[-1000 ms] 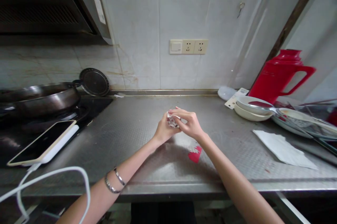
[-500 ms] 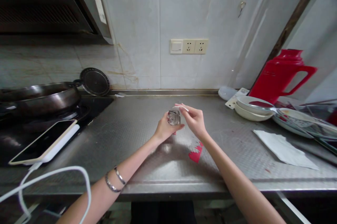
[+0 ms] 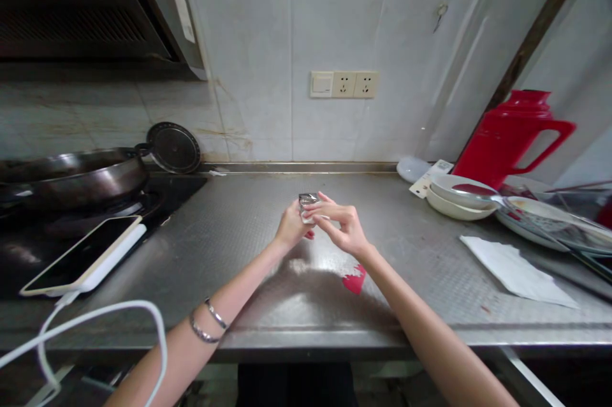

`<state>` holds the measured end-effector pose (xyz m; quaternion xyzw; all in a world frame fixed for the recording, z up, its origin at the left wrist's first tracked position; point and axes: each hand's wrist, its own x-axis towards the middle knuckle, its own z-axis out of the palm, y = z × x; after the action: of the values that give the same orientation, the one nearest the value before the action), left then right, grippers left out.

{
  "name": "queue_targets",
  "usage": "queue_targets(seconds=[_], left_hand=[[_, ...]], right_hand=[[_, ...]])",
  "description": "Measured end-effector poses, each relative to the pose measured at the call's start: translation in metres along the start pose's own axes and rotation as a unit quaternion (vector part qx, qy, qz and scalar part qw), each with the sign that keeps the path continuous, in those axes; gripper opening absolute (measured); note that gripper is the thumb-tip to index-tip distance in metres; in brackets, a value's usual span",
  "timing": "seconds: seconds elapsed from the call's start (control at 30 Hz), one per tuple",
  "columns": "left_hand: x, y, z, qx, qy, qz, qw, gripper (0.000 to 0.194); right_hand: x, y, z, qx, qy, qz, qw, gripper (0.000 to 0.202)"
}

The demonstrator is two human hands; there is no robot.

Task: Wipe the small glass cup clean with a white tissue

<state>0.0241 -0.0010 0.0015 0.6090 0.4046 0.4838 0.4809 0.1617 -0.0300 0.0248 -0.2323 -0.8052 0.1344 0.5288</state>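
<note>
A small clear, shiny object that looks like a glass [image 3: 308, 198] is held up over the steel counter in my left hand [image 3: 289, 228], whose fingers are closed round it. My right hand [image 3: 345, 226] lies over its near side, fingers pressing a small white piece, apparently tissue [image 3: 306, 221], against it. That tissue is mostly covered by the fingers. A bit of red shows below my left fingers, too small to make out. On the counter under my right wrist lies a torn red scrap [image 3: 354, 279] with a jagged edge.
At left are a phone [image 3: 79, 257] with a white cable and a pan [image 3: 81, 174] on the stove. To the right, a folded white tissue [image 3: 516, 270], stacked bowls [image 3: 459, 203], plates and a red thermos [image 3: 507, 139] stand along the counter [image 3: 229, 215].
The glass has been turned and tilted in my left hand. My right hand has moved left and slightly down, its fingers now laid across the glass with the white piece.
</note>
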Motion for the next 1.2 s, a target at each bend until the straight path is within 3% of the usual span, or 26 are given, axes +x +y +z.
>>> queue_targets(seconds=[0.2,0.27,0.47,0.63,0.83,0.9,1.0,1.07,1.2], left_hand=[[-0.002,0.002,0.003,0.022,-0.003,-0.020,1.000,0.047],[-0.002,0.001,0.004,0.026,-0.001,-0.014,1.000,0.048],[-0.004,0.002,0.003,0.009,-0.015,0.016,1.000,0.051],[-0.004,0.009,-0.001,0.002,-0.014,0.011,1.000,0.047],[0.001,0.007,-0.004,-0.005,0.020,-0.020,1.000,0.049],[0.002,0.005,-0.004,-0.005,0.026,-0.016,1.000,0.049],[0.003,0.002,-0.004,-0.005,0.028,-0.004,1.000,0.051],[0.003,0.001,-0.004,-0.007,0.028,0.000,1.000,0.053],[0.002,-0.001,-0.003,-0.007,0.025,0.001,1.000,0.053]], right_hand=[[0.002,0.007,-0.004,0.018,0.176,0.077,0.981,0.024],[0.003,0.012,-0.004,-0.003,0.208,0.100,0.973,0.024],[0.002,0.013,0.002,-0.017,0.097,0.068,0.993,0.025],[0.001,0.006,0.001,-0.005,0.064,0.018,0.998,0.024],[0.001,0.001,-0.003,0.073,0.041,0.081,0.993,0.024],[0.001,0.004,-0.004,0.094,0.074,0.129,0.984,0.027],[0.001,0.012,-0.003,0.085,0.171,0.198,0.961,0.035],[0.001,0.017,-0.002,0.067,0.217,0.212,0.950,0.039],[0.002,0.023,-0.001,0.024,0.253,0.207,0.945,0.041]])
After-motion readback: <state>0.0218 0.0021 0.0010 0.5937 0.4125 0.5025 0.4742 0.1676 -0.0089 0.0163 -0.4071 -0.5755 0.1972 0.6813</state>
